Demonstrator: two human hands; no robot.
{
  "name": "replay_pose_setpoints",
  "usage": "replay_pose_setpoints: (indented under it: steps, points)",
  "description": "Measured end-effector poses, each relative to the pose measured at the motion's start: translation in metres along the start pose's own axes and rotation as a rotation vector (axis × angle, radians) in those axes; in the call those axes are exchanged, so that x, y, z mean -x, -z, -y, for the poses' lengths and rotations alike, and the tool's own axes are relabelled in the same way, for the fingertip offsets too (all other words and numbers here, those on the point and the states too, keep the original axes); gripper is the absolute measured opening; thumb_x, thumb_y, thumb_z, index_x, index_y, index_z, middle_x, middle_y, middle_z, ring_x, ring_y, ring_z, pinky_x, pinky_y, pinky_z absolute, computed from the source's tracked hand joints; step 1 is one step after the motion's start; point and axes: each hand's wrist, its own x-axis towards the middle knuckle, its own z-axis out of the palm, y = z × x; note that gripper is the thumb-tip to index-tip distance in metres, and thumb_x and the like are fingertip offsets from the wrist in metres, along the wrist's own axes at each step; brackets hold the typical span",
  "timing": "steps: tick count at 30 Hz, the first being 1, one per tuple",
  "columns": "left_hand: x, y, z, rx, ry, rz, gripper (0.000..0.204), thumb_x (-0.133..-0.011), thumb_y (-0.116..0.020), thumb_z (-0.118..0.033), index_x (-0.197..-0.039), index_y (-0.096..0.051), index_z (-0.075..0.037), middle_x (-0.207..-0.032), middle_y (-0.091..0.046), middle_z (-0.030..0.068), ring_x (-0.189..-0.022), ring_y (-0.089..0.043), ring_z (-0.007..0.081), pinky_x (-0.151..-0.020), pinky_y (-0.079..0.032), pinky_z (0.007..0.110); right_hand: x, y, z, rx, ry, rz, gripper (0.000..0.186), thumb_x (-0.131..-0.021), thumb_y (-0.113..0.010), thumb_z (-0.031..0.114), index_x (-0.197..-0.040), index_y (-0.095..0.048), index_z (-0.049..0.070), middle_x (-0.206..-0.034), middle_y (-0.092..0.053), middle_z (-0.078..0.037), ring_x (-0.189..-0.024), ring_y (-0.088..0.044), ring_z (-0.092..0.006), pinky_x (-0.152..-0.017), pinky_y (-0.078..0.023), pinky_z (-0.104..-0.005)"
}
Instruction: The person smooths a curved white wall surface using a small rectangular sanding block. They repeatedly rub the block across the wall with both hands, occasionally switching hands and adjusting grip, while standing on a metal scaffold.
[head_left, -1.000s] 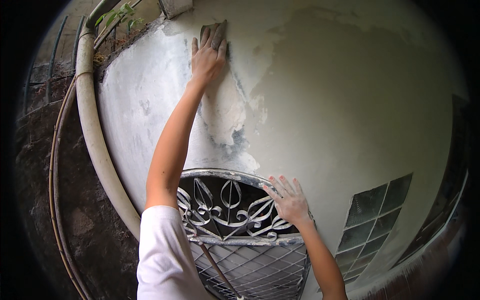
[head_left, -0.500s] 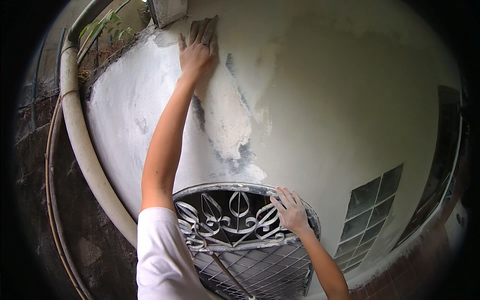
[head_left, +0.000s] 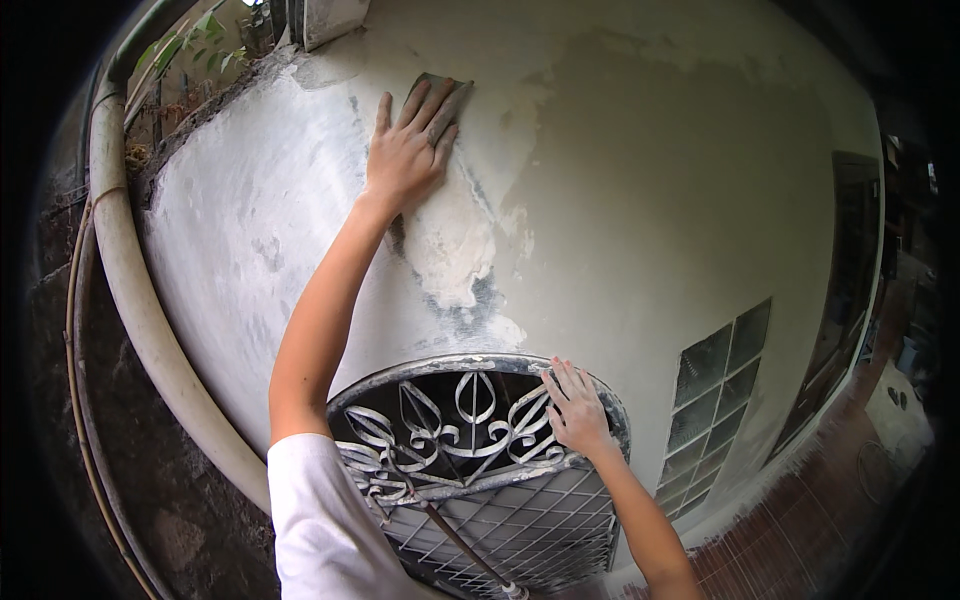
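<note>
High on the pale plastered wall (head_left: 640, 200), my left hand (head_left: 408, 160) presses a dark grey piece of sandpaper (head_left: 462, 92) flat under its fingers. The sheet's edge shows past the fingertips; the rest is covered by the hand. Below that hand lies a rough white plaster patch (head_left: 455, 250) with dark grey marks around it. My right hand (head_left: 580, 412), dusted white, lies with fingers stretched and apart against the curved top rim of a metal gate (head_left: 470, 362). Nothing shows in the right hand.
White scrollwork (head_left: 475, 400) and wire mesh (head_left: 520, 535) fill the gate, with a thin rod (head_left: 460, 540) below. A thick pale pipe (head_left: 150, 290) bends down the left side by a dark rough wall (head_left: 150, 470). Glass blocks (head_left: 715, 400) and reddish floor tiles (head_left: 780, 530) are at right.
My left hand has moved down and slightly right across the wall with the sandpaper. The right hand stays on the gate's rim. The whole view has shifted a little.
</note>
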Motion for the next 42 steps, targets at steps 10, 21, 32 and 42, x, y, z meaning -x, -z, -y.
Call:
replay_pose_setpoints:
  steps: [10,21,32,42]
  points:
    - [-0.049,-0.04,0.046,-0.114,0.329,-0.218,0.056,-0.105,-0.033,-0.041,-0.158,-0.027,-0.027,-0.163,-0.03,-0.0025,-0.151,-0.024,0.025,-0.122,-0.016,0.055,0.006,-0.007,0.001,0.109,-0.045,0.062,0.076,-0.084,-0.064,0.018,-0.155,-0.035,0.015,-0.162,-0.029,-0.014,-0.149,-0.028,-0.034,-0.119,-0.021,-0.0551]
    - [0.116,0.047,-0.072,0.147,-0.144,0.347,0.062,-0.097,-0.051,-0.032,-0.156,-0.033,-0.021,-0.161,-0.033,-0.0038,-0.15,-0.027,0.0188,-0.126,-0.012,0.046,0.007,-0.015,-0.008,0.034,-0.044,0.065,0.076,-0.085,-0.063,0.018,-0.155,-0.035,0.012,-0.162,-0.025,-0.019,-0.149,-0.024,-0.0384,-0.12,-0.016,-0.0592]
    - [0.068,0.028,-0.053,-0.025,0.187,0.117,0.054,-0.103,-0.045,-0.03,-0.156,-0.035,-0.024,-0.161,-0.034,-0.006,-0.149,-0.028,0.0204,-0.124,-0.013,0.05,0.012,-0.029,-0.005,0.037,-0.106,-0.082,0.066,-0.085,-0.059,0.014,-0.15,-0.045,0.016,-0.159,-0.036,-0.012,-0.146,-0.033,-0.0344,-0.118,-0.021,-0.059]
    - [0.094,0.031,-0.058,-0.097,0.042,0.208,0.053,-0.104,-0.042,-0.038,-0.156,-0.033,-0.033,-0.16,-0.034,-0.0101,-0.148,-0.031,0.0137,-0.125,-0.015,0.048,0.017,-0.031,-0.013,0.004,-0.063,-0.09,0.07,-0.083,-0.059,0.012,-0.151,-0.042,0.01,-0.159,-0.034,-0.017,-0.146,-0.031,-0.0383,-0.118,-0.02,-0.0606]
